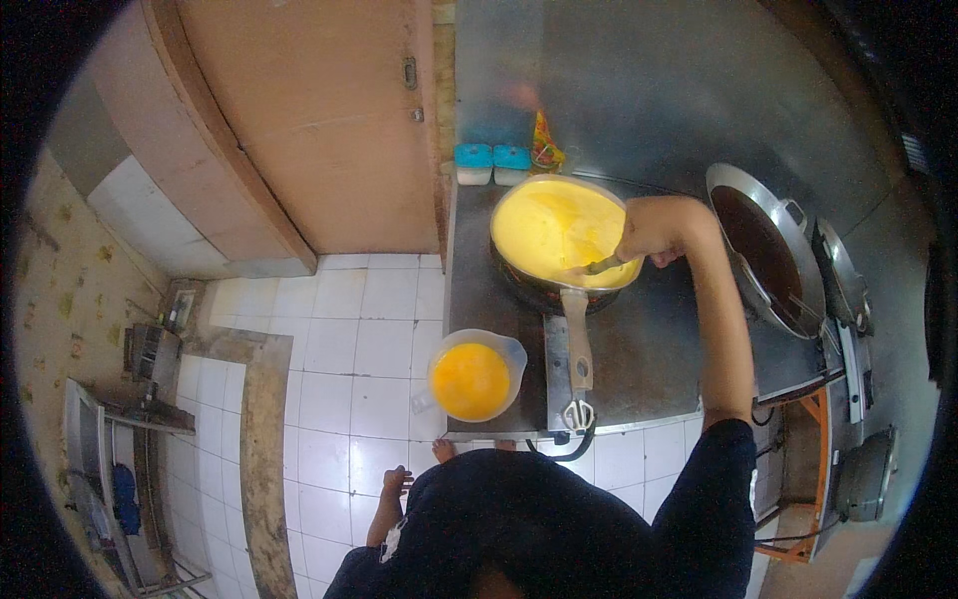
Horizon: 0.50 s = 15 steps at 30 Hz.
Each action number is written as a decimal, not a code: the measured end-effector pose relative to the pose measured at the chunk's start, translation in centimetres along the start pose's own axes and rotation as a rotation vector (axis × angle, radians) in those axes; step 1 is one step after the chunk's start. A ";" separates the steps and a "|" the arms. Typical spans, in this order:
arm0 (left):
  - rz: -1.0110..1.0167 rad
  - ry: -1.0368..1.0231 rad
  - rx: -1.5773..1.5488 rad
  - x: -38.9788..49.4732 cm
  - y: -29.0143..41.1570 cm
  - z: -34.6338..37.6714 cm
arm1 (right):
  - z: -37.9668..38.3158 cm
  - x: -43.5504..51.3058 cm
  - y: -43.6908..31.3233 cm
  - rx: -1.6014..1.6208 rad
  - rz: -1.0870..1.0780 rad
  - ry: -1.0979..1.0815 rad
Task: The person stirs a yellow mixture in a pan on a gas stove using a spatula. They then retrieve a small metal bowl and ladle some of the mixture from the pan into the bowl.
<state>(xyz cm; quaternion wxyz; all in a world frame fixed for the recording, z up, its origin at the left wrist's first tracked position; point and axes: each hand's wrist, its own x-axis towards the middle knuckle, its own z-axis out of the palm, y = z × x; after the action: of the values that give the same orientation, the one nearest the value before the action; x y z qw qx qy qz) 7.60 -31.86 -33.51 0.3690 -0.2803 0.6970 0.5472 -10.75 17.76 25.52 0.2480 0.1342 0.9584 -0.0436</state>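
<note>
My right hand (658,228) is closed around the dark handle of a stirring utensil (605,265). Its lower end dips into a yellow mixture (550,224) that nearly fills a long-handled saucepan; I cannot make out its shape. The beige pan handle (575,322) points toward me, with no hand on it. The pan sits over a burner on the dark stove top. My left hand (397,481) hangs low at my side above the tiled floor, its fingers loosely apart and nothing in them. Nearest to it is a translucent plastic jug (516,359) holding orange-yellow liquid, at the counter's left corner.
Two blue-lidded containers (473,156) and a colourful packet (546,146) stand behind the pan. To the right, a large metal wok (722,180) holds dark brown contents. A gas hose (572,453) loops below the counter's front edge. A wooden door (314,127) stands at the left.
</note>
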 end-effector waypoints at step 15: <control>-0.250 0.032 -0.007 2.9 -0.6 0.0 | 2.1 7.7 -6.0 -0.158 -0.061 0.154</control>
<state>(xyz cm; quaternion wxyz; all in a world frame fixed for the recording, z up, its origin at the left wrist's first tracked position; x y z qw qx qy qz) 6.46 -32.00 -36.24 0.4221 -0.3752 0.6605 0.4947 -17.94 13.49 20.02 0.1821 0.0878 0.9787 0.0349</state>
